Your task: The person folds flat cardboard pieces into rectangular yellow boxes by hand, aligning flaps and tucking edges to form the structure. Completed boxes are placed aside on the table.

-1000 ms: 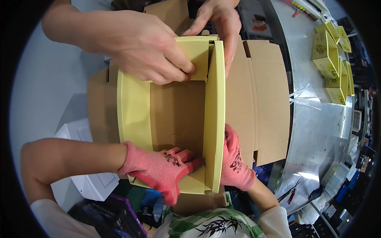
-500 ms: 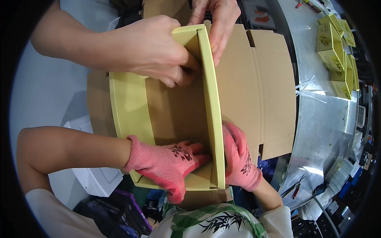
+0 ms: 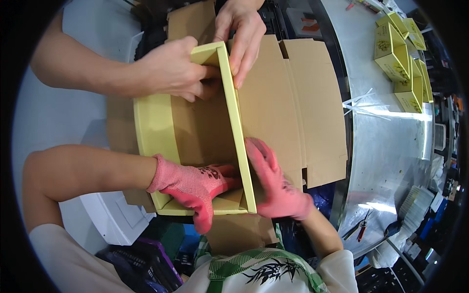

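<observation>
A yellow open cardboard box (image 3: pixel 154 132) with a brown inner bottom lies in front of me. My left hand (image 3: pixel 193 185), in a pink glove, reaches inside, fingers stretched toward the inner face of the right wall. Its thumb hangs over the near rim. Outside that same wall is my right hand (image 3: pixel 278 188), also gloved in pink, fingers extended and thumb side close to the wall's near half. At the far end, another person's bare left-side hand (image 3: pixel 173 71) dips into the box with curled fingers. Their other hand (image 3: pixel 244 39) presses the right wall from outside.
Flat brown cardboard (image 3: pixel 317 107) lies under and right of the box. A metal table (image 3: pixel 376 156) at right bears small yellow boxes (image 3: pixel 393 53), white strips (image 3: pixel 366 105) and pliers (image 3: pixel 362 229). A white plastic container (image 3: pixel 117 217) stands lower left.
The box's right wall and the other person's hands have shifted left in view. My right hand now shows its fingers more apart from the wall. My left hand stays inside the box.
</observation>
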A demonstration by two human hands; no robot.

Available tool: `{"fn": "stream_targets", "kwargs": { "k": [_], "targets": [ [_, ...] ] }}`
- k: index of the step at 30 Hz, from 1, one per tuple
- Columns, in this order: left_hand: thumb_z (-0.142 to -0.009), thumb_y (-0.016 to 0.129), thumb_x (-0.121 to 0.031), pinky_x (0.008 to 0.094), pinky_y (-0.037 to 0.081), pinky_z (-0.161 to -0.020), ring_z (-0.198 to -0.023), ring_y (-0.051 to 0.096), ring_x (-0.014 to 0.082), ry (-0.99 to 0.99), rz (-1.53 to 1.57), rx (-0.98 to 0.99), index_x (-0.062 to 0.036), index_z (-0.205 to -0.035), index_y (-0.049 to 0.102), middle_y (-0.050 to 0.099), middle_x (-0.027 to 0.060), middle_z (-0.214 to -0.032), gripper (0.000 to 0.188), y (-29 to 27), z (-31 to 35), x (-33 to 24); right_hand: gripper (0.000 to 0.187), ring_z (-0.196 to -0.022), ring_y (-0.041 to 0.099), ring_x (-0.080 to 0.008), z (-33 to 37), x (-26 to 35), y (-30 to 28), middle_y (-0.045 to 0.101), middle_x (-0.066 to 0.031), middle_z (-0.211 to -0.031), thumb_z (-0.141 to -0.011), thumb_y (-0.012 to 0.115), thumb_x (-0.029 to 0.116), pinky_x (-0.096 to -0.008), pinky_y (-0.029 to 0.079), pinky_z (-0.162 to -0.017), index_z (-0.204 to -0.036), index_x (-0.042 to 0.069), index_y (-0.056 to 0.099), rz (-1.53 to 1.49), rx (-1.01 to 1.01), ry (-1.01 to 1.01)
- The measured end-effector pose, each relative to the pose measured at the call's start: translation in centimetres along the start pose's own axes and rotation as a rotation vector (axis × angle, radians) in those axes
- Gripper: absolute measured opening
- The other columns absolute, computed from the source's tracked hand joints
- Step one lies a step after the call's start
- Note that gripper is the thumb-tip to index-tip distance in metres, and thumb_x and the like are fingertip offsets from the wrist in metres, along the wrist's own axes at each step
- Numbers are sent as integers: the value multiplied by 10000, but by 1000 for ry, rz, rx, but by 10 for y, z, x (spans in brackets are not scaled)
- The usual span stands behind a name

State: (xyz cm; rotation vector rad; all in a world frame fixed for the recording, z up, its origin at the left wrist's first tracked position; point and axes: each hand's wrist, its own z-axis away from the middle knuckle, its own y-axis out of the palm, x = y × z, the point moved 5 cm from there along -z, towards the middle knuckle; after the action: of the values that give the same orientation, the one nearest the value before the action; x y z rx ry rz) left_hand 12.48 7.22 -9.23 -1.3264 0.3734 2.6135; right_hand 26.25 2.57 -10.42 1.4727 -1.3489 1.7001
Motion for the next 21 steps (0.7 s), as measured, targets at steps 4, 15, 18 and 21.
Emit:
{"fn": "stream_targets", "kwargs": {
  "k": [4, 15, 18, 21],
  "targets": [
    [-564, 806, -239, 367, 207, -1129, -1397, 195, 310, 4, 99, -106, -41, -1430, 332, 242, 175, -1486, 1007, 10, 5, 8, 653, -1420, 196, -275, 43, -49, -20, 184, -147, -1541, -987, 394, 324, -402, 171, -1159, -1500, 35, 113, -548, -605, 173],
    [-562, 766, -194, 377, 406, -961, -1217, 456, 289, -81, 267, -117, -30, -1357, 420, 479, 149, -1272, 883, 14, 23, -10, 615, -1284, 372, -219, -30, -2, 46, 325, -130, -1419, -996, 405, 320, -347, 378, -1018, -1479, 44, 141, -727, -441, 367],
    [-595, 724, -215, 375, 403, -977, -1216, 462, 316, -34, -57, -220, -60, -1353, 456, 483, 173, -1301, 819, 14, 23, -10, 681, -1279, 403, -256, -6, 20, 30, 407, -151, -1341, -936, 523, 362, -394, 386, -1024, -1433, 1, 229, -385, -757, 70],
    [-643, 681, -260, 400, 405, -988, -1187, 464, 358, 13, -437, -470, -53, -1253, 546, 520, 185, -1258, 658, 14, 31, -14, 781, -1258, 424, -390, 14, 75, 23, 374, -294, -1370, -870, 606, 424, -435, 339, -1061, -1382, -88, 315, -51, -469, -384]
  ]
}}
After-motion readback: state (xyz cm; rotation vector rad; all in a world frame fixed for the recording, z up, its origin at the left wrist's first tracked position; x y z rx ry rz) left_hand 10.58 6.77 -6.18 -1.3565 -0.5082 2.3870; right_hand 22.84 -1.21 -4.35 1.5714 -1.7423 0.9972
